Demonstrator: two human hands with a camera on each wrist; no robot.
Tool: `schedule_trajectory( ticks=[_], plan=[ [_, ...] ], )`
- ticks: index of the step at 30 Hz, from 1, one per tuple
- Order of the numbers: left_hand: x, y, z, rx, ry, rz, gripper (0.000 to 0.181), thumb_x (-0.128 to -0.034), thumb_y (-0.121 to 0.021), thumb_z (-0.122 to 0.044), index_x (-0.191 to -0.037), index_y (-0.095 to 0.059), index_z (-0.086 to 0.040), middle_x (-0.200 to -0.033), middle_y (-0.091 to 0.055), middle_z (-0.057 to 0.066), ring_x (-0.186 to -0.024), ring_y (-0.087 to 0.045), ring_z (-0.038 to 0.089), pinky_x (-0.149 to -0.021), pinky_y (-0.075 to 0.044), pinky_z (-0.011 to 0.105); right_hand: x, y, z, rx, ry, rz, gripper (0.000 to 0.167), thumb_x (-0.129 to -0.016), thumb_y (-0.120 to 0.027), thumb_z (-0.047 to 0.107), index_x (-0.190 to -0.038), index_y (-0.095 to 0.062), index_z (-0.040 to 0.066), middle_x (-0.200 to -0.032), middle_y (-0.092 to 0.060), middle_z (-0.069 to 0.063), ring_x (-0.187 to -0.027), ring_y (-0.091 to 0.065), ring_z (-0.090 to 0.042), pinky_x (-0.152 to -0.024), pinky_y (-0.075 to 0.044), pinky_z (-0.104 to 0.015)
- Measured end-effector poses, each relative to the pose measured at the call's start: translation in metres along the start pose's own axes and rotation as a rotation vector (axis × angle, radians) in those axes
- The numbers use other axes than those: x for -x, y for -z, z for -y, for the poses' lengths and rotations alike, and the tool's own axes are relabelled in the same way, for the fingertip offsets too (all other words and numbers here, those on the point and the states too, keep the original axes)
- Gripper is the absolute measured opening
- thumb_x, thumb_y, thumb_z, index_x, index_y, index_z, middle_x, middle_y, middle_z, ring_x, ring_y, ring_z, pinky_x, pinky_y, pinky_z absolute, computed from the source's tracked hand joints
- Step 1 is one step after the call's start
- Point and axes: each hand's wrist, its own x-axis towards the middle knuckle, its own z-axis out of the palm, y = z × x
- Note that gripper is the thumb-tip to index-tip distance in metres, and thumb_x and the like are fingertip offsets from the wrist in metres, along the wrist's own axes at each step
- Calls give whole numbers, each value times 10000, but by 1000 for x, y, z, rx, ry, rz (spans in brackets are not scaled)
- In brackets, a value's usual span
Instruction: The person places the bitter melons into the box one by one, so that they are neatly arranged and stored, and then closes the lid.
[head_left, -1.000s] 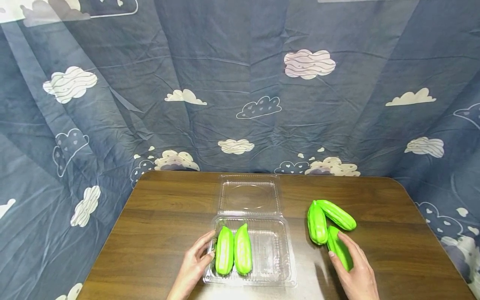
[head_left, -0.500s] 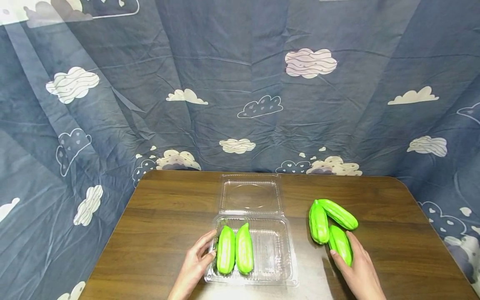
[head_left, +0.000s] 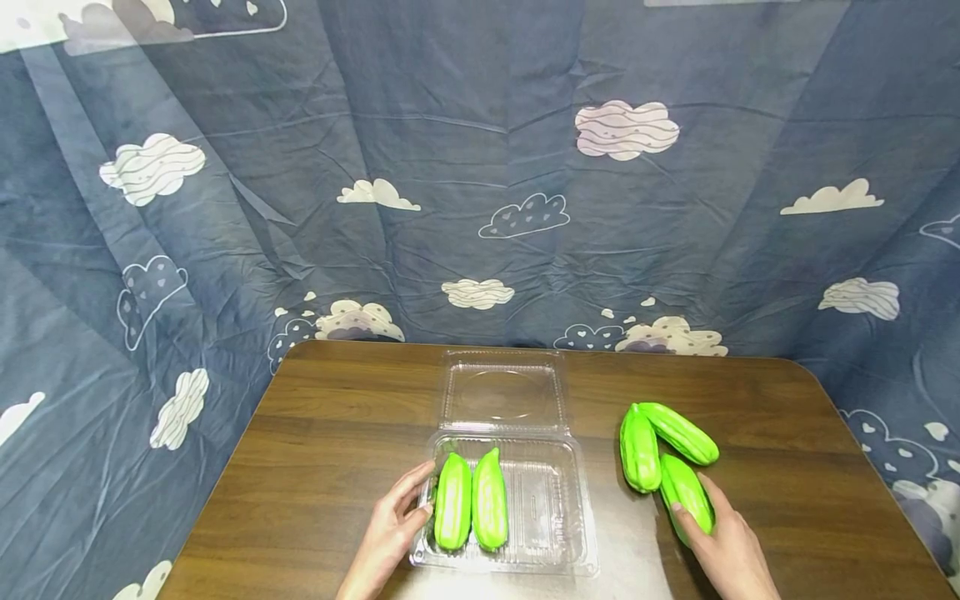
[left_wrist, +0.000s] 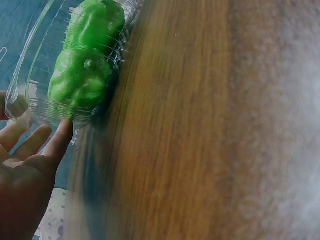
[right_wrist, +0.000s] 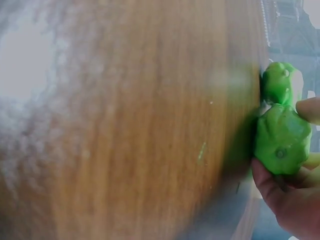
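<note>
A clear hinged container (head_left: 536, 500) lies unfolded. Right of it, a glossy green vegetable (head_left: 686, 492) (ridged, nub-ended) is grasped between the right hand's (head_left: 726, 542) thumb and fingers; the left hand's (head_left: 388, 521) loosely extended fingers touch the container's side.

Brown table (head_left: 315, 442) — clear container (head_left: 534, 504), green vegetables (head_left: 640, 450)

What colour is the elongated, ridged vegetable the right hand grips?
The vegetable is bright green, clearest in the head view.

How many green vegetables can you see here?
5: two vegetables in the clear container, two more vegetables on the table, and one vegetable held by the right hand.
</note>
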Motion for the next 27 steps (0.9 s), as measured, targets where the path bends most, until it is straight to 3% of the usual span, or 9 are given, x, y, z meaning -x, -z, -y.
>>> schedule_trajectory(
  ticks=[7, 11, 18, 22, 27],
  plan=[
    [0, 0, 0, -23, -11, -4, 547, -870, -566, 93, -1406, -491, 19, -1489, -410, 188, -1310, -431, 378, -1013, -380, 221, 2, 0, 1, -15, 10, -14, 698, -999, -526, 373, -1482, -264, -58, -1276, -460, -440, -1104, -498, -594, -812, -442, -619],
    [-1, 0, 0, -22, -12, -7, 542, -871, -568, 89, -1403, -495, 16, -1486, -415, 185, -1309, -429, 378, -1015, -379, 224, 3, 0, 3, -35, -25, -27, 683, -1003, -523, 356, -1490, -258, -43, -1291, -451, -432, -1101, -507, -574, -813, -437, -606],
    [0, -1, 0, -29, 1, -8, 548, -873, -571, 74, -1411, -486, 17, -1495, -396, 202, -1316, -424, 386, -1019, -367, 220, 9, -2, 9, -87, -71, -109, 664, -1004, -529, 299, -1519, -245, -7, -1305, -454, -423, -1080, -529, -563, -787, -447, -605],
    [0, -1, 1, -30, 7, -14, 549, -873, -571, 75, -1413, -485, 17, -1496, -394, 201, -1315, -425, 382, -1024, -359, 215, 12, -2, 11, -126, -57, -167, 660, -1000, -546, 274, -1536, -245, 31, -1310, -460, -413, -1062, -535, -553, -771, -440, -606],
    [0, 0, 1, -27, 8, -13, 550, -875, -572, 74, -1414, -484, 13, -1499, -390, 201, -1321, -417, 385, -1018, -365, 211, 21, -4, 19, -169, 39, -285, 634, -968, -612, 216, -1523, -331, 94, -1258, -523, -385, -784, -583, -462, -733, -448, -584]
  ],
)
